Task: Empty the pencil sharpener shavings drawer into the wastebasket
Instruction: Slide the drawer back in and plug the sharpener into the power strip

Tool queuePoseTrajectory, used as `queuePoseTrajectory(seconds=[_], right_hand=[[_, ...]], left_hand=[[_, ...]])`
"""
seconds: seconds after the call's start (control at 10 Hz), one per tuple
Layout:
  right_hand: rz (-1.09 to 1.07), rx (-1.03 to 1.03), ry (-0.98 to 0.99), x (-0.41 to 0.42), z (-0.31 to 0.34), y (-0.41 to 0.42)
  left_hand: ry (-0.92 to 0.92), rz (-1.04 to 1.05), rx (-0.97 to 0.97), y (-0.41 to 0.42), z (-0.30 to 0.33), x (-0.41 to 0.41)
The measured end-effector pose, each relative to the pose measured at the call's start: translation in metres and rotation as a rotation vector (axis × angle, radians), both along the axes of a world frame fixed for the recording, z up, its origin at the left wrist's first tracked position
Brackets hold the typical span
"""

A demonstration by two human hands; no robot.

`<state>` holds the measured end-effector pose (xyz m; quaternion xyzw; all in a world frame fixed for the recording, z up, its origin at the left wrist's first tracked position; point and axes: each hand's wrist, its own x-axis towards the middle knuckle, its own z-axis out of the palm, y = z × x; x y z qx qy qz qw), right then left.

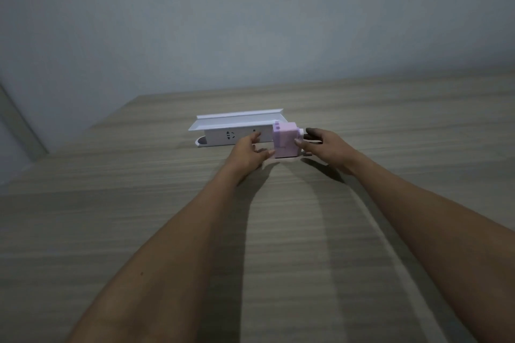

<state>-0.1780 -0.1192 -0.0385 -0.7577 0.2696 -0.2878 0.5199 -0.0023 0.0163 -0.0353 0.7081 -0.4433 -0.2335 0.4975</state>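
Note:
A small pink pencil sharpener (286, 140) stands upright on the wooden table (167, 217), a little past the middle. My left hand (248, 149) is at its left side, fingers apart, with the fingertips touching its lower left edge. My right hand (324, 145) is at its right side, thumb against the sharpener's right face, fingers spread over the dark crank handle (310, 132). The shavings drawer sits closed in the body; I cannot make out its outline. No wastebasket is in view.
A white power strip (237, 136) with a white tray-like shelf (239, 118) above it lies right behind and left of the sharpener. The table's far edge meets a pale wall (250, 22). The table's left edge drops off at the far left.

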Motion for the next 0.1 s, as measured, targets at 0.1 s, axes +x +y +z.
queuePoseTrajectory(seconds=[0.1], right_hand=[[-0.126, -0.102, 0.054, -0.01, 0.0147, 0.0181]], left_hand=[[-0.263, 0.089, 0.044, 0.0241, 0.0106, 0.0048]])
